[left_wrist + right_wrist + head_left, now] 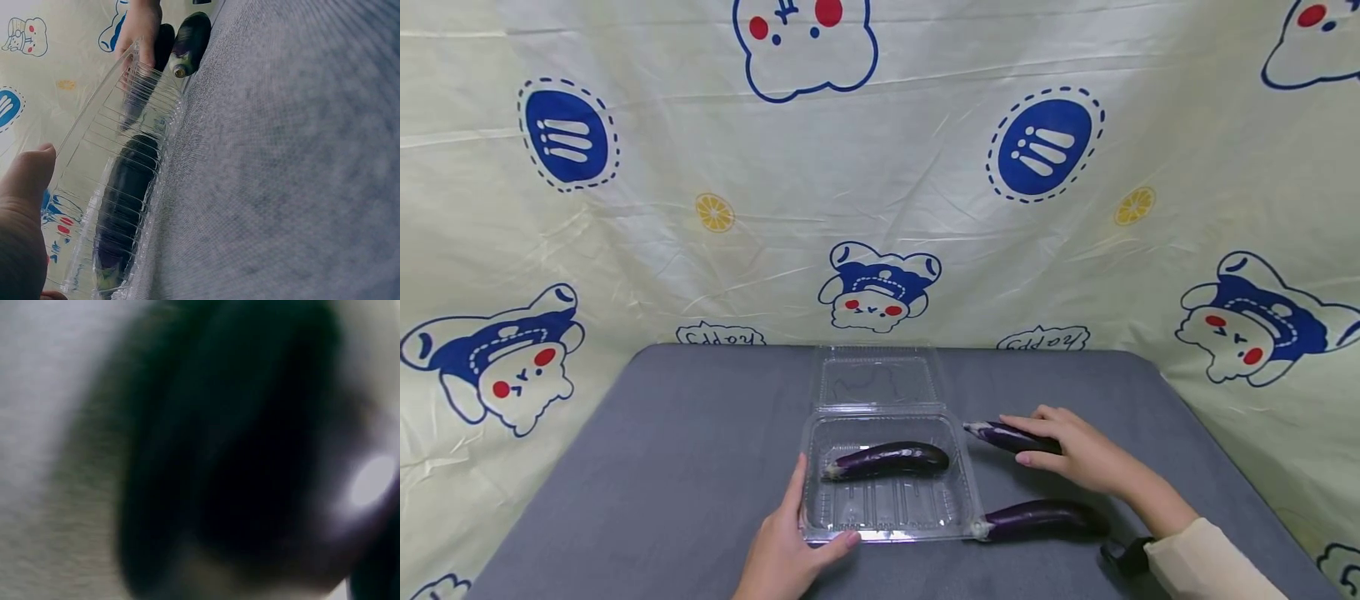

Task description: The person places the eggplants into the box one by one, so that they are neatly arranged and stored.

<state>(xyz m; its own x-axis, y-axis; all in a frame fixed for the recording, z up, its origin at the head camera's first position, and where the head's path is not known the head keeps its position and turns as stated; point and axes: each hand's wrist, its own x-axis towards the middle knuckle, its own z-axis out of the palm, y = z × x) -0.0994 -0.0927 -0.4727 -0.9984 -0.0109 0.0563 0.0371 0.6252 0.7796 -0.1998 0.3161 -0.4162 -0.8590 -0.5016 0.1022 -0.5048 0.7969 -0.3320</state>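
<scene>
A clear plastic clamshell container (917, 536) stands with its lid (880, 383) folded back, away from me. One dark purple eggplant (891, 461) lies across its tray. My left hand (782, 537) holds the container's near left corner, thumb at the front rim and fingers along the left side. Just right of the container, my right hand (1075, 450) grips a second eggplant (996, 433), its pale end pointing left toward the tray. A third eggplant (1048, 518) lies nearer me, its pale end beside the container's near right corner. The right wrist view is filled by a blurred dark eggplant (250, 456).
Grey cloth covers the table (685, 467). A pale printed curtain (910, 167) hangs behind it and along both sides. A black wrist device (1127, 557) sits below the right forearm, close to the third eggplant.
</scene>
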